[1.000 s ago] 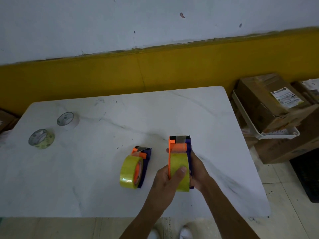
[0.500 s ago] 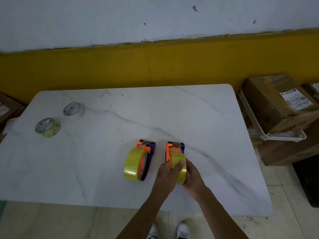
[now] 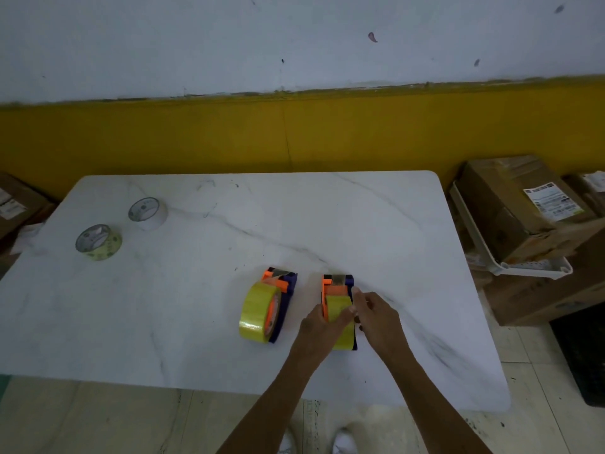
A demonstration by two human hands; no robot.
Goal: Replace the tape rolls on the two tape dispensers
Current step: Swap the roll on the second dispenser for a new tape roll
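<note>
While my fingers (image 3: 347, 317) are wrapped around the yellow roll (image 3: 340, 317) on the right dispenser (image 3: 337, 283), left hand (image 3: 319, 326) and right hand (image 3: 376, 317) gripping it from either side, it sits on the worktop (image 3: 327, 224). Left dispenser (image 3: 278, 290) right beside it already carries a full roll (image 3: 257, 311), so I'd say nearly done. Two spent-looking rolls (image 3: 98, 241) sit well apart at the far left. Boxes (image 3: 517, 208) on the floor, nothing blocking me.

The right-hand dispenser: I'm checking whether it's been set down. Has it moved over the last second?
Yes. The right-hand dispenser came down onto the table, level with the left dispenser.
</note>
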